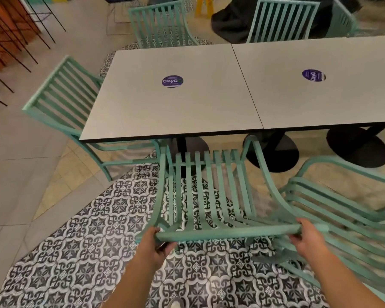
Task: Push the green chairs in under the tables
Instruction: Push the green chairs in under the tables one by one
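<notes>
A green slatted chair (209, 196) stands in front of me, its seat front just short of the near edge of the left grey table (142, 107). My left hand (156, 243) grips the left end of its top rail (227, 232). At the rail's right end my right hand (307, 236) grips as well. A second green chair (342, 203) stands close on the right, out from the right grey table (320, 98). Another green chair (60, 103) sits at the left table's end, partly under it.
Two more green chairs (162, 25) (280, 21) face the tables from the far side, and a third shows at the top right. Black table pedestals (273, 152) stand under the tops. The floor is patterned tile. Thin black wire legs (13, 47) stand at the far left.
</notes>
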A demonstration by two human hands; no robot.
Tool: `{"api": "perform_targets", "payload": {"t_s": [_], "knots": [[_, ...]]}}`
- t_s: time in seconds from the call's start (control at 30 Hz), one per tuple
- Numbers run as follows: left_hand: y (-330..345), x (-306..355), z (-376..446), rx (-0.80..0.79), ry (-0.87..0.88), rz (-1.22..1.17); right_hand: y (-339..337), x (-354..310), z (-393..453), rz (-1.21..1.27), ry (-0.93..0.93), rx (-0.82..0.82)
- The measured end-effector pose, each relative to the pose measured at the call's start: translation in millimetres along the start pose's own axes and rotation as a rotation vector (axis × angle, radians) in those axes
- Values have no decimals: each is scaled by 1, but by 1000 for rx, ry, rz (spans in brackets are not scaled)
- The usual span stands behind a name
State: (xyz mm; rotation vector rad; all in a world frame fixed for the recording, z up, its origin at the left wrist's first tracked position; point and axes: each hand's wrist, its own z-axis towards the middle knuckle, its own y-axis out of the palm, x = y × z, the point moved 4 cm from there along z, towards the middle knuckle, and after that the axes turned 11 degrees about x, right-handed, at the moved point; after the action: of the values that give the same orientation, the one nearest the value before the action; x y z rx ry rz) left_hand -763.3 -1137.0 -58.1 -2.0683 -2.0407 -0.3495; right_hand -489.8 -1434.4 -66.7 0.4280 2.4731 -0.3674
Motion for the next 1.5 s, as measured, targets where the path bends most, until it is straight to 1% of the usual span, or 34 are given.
{"api": "perform_targets", "payload": {"t_s": [0.13,0.6,0.73,0.9,1.0,1.27,1.5], "knots": [[2,-2,1,25,7,-5,-1,-4,4,-1,3,44],[2,0,1,72,33,-14,-1,-1,-4,61,-53,20],[2,0,-3,76,47,-9,-1,1,1,60,-5,-3],[0,0,-6,91,68,-9,-1,3,4,71,-11,-8],[-1,0,-5,96,69,-13,0,3,4,59,-28,-3],[3,3,-4,122,63,-5,4,0,4,51,-43,-54],[5,5,-3,135,46,-15,8,-2,1,32,-46,-54]]}}
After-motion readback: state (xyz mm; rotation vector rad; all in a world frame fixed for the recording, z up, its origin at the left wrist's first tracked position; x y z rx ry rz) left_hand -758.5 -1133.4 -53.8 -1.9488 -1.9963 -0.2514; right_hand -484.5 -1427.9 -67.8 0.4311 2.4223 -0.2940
